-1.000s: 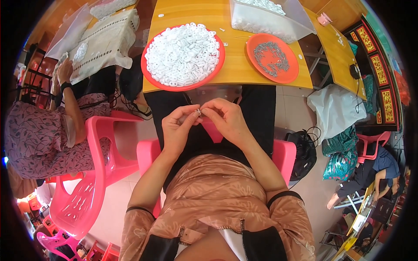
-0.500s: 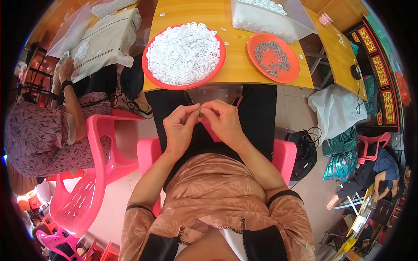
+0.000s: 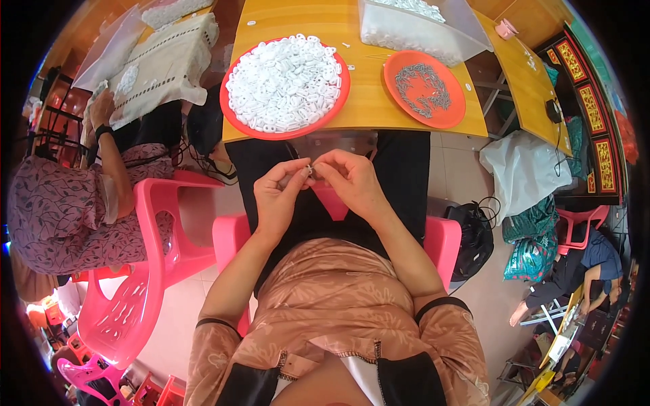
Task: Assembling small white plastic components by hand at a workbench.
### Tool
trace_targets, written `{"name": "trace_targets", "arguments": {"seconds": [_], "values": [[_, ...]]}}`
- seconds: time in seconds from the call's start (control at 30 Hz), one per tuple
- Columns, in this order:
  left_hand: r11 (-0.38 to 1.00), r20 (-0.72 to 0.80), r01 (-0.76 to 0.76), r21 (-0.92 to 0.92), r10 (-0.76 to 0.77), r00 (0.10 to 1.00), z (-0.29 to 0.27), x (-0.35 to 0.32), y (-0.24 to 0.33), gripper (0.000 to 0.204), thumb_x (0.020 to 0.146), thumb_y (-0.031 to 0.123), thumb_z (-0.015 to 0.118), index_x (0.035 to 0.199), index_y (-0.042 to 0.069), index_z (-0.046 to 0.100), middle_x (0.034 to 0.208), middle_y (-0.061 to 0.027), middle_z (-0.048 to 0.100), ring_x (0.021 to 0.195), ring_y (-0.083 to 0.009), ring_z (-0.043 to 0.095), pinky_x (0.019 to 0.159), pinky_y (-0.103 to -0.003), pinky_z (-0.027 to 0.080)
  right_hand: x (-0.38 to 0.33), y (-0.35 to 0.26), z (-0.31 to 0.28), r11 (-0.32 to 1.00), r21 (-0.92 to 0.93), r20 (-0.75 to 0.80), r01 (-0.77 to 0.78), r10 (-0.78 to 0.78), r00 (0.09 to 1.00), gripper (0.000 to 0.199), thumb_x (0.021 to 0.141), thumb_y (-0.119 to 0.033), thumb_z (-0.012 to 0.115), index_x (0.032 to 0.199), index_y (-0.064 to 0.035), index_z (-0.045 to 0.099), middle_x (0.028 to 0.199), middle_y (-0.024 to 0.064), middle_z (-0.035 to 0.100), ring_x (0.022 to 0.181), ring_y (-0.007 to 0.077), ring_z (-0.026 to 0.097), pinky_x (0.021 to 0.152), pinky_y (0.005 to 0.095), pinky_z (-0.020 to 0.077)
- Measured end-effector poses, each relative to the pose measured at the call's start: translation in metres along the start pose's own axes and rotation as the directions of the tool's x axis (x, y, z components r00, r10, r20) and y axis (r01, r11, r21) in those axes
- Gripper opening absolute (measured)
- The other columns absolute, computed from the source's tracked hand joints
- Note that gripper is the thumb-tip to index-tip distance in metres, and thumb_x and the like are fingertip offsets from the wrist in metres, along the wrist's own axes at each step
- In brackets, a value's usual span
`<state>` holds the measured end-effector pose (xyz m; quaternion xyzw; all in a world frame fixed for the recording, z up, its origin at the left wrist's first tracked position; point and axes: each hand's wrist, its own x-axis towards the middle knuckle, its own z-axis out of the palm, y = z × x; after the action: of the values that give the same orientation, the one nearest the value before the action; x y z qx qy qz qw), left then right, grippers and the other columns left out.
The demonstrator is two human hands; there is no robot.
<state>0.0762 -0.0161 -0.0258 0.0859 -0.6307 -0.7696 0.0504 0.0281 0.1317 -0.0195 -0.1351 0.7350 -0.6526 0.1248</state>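
Note:
Above my lap my two hands meet, fingertips nearly touching. My left hand [image 3: 279, 196] pinches a small whitish and silvery piece [image 3: 309, 168] between thumb and forefinger; its exact kind is too small to tell. My right hand [image 3: 352, 184] is closed in a pinch right beside that piece, and what its fingertips hold, if anything, is hidden. Beyond my hands, on the yellow table [image 3: 369, 101], stands a red round tray [image 3: 227, 111] heaped with small white plastic parts [image 3: 284, 84]. To its right lies an orange-red plate [image 3: 396, 84] with small grey metal pieces [image 3: 423, 88].
A clear plastic bin [image 3: 423, 44] of white parts stands at the table's back right. Left of me a person [image 3: 88, 203] works at a cloth-covered table [image 3: 169, 64], near a pink chair [image 3: 145, 271]. A black bag [image 3: 474, 243] and a white sack [image 3: 525, 169] lie at the right.
My right fingertips have drawn slightly apart from my left ones, so the small piece in my left pinch now shows more. Trays and plate stay put.

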Motion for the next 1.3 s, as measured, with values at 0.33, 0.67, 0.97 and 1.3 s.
{"name": "trace_targets", "arguments": {"seconds": [0.33,0.67,0.97,1.3], "values": [[0.990,-0.025,-0.032,0.134,0.036,0.999,0.000,-0.001,-0.005,0.015,0.085,0.000,0.058,0.098,-0.003,0.063,0.081,-0.0028,0.063,0.070,-0.0060,0.059,0.064,-0.019,0.048,-0.002,0.009,0.006,1.000,-0.006,-0.001,0.013,-0.013,1.000,0.013,0.082,-0.010,0.060,0.086,0.0028,0.060,0.068,0.0106,0.061,0.060,0.0131,0.058,0.055,0.0268,0.0456],[0.960,-0.071,-0.127,0.250,0.149,0.986,0.001,0.000,-0.008,0.013,0.083,-0.002,0.060,0.094,-0.003,0.066,0.076,-0.0038,0.059,0.067,-0.0067,0.059,0.060,-0.019,0.047,-0.001,0.015,0.013,0.995,-0.086,-0.031,0.044,-0.047,0.998,0.011,0.085,-0.003,0.055,0.088,0.0057,0.060,0.076,0.0068,0.065,0.071,0.0097,0.062,0.065,0.0224,0.0508],[0.982,-0.085,-0.121,0.145,0.134,0.987,0.001,0.000,-0.009,0.014,0.083,-0.002,0.059,0.096,-0.003,0.065,0.078,-0.0038,0.061,0.069,-0.0088,0.061,0.061,-0.019,0.048,0.001,0.009,0.012,0.999,-0.047,-0.034,0.002,-0.004,0.999,0.012,0.084,-0.005,0.058,0.089,0.0051,0.062,0.073,0.0067,0.065,0.066,0.0082,0.061,0.059,0.0215,0.0485],[0.999,0.016,0.012,-0.041,-0.012,1.000,-0.004,0.003,-0.010,0.015,0.087,0.003,0.057,0.100,-0.002,0.062,0.085,-0.0061,0.065,0.073,-0.0094,0.062,0.065,-0.021,0.049,0.002,-0.003,-0.001,0.997,0.026,0.063,-0.069,0.068,0.996,0.014,0.085,-0.008,0.059,0.092,0.0028,0.064,0.073,0.0029,0.064,0.061,0.0056,0.054,0.056,0.0194,0.0445]]}}
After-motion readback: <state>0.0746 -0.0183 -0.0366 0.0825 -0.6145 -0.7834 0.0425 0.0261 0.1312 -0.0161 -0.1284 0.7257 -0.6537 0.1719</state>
